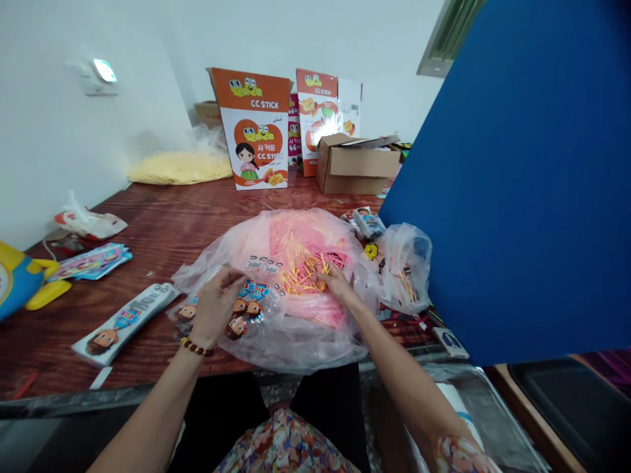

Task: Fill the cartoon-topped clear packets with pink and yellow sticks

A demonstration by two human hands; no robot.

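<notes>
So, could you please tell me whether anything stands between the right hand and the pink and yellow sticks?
Nothing visible does: the right hand has its fingertips at the exposed sticks, with the plastic bag open around them.

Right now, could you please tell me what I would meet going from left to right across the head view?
Blue-and-yellow object → long white packet → left hand → right hand → smaller clear bag → large blue panel.

A workroom was suggested by printed cartons (259,135), wrappers (123,322) and a big bag (313,307) of sticks (300,272), all spread on one table (158,220).
</notes>
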